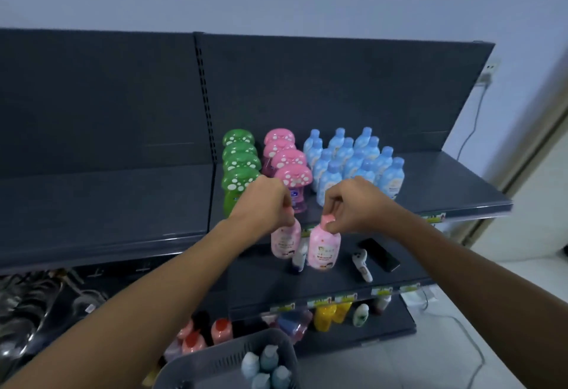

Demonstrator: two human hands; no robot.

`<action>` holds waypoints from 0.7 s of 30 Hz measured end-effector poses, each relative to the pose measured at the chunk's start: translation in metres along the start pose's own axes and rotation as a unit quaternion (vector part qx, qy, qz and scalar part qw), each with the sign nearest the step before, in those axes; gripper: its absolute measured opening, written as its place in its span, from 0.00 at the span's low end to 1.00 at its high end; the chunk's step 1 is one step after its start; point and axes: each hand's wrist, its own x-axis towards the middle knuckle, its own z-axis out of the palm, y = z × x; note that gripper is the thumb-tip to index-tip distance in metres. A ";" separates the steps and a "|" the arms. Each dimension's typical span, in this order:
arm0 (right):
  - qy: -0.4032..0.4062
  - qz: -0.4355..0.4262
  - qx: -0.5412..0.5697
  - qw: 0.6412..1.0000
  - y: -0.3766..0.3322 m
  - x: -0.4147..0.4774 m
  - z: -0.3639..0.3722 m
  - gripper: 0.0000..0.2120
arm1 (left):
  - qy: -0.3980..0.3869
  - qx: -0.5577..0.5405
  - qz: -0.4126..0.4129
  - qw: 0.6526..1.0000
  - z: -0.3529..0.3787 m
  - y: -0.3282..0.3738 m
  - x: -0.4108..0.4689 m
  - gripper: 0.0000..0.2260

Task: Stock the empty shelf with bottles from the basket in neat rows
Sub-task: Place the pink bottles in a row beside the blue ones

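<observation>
The left hand (264, 201) is gripping a pink bottle (286, 239) by its top, fingers curled round the cap so that most of it is hidden. The right hand (353, 204) is pinching the pink cap of a second pink bottle (325, 247) between thumb and fingertips. Both bottles are hanging upright, just beside each other, in front of the front edge of the shelf (445, 186) and not resting on it.

On the shelf, green mushroom-capped bottles (241, 167) are standing in a single row running front to back at its left end. Pink mushroom-capped bottles (289, 164) are forming a row just to the right of them. Blue bottles (353, 158) are standing in several rows further right, closely packed.

Below the shelf and nearest the camera, the grey basket (215, 355) is showing its slotted wall. It is holding a few pale blue and grey-blue bottles (266, 364), standing upright and touching one another in its near corner.
</observation>
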 end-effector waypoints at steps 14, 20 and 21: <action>0.007 0.012 0.029 0.999 0.109 0.004 -0.106 0.08 | 0.007 -0.035 0.051 0.998 0.001 0.095 0.077 0.10; -0.019 -0.008 0.024 1.000 0.186 0.022 -0.128 0.08 | -0.003 -0.061 0.055 0.997 0.027 0.152 0.123 0.08; -0.023 -0.014 0.021 0.999 0.200 0.027 -0.131 0.08 | -0.001 -0.062 0.053 0.997 0.032 0.161 0.131 0.08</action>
